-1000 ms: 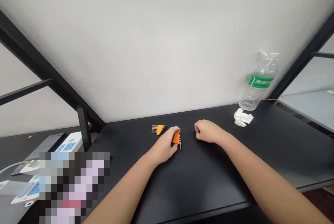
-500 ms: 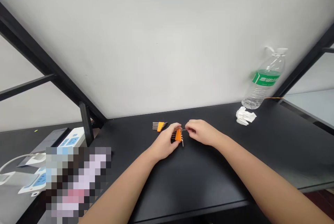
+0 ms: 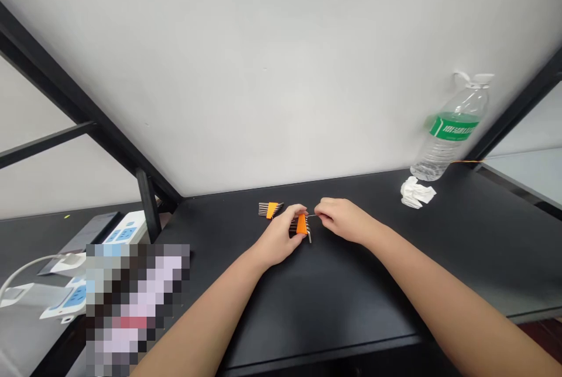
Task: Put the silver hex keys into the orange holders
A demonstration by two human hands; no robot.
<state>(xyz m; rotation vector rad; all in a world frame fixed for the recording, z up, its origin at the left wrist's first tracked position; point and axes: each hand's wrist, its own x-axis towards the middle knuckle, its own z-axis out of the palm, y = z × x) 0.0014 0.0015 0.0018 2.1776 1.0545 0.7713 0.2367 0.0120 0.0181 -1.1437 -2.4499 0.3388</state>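
Note:
My left hand (image 3: 278, 239) is closed around an orange holder of hex keys (image 3: 301, 225) resting on the black table (image 3: 351, 295). My right hand (image 3: 342, 219) is pinched on a thin metal hex key (image 3: 311, 215) whose tip meets the top of that holder. A second orange holder of hex keys (image 3: 270, 209) lies on the table just behind and left of my left hand, untouched.
A clear water bottle with a green label (image 3: 450, 128) stands at the back right by the white wall, with a crumpled white tissue (image 3: 416, 192) beside it. White power strips (image 3: 70, 298) and a cable lie on the left desk, past a black frame post (image 3: 147, 204).
My right hand moved left from a spot apart on the table, carrying the thin key to the holder in my left hand. The left hand stayed in place.

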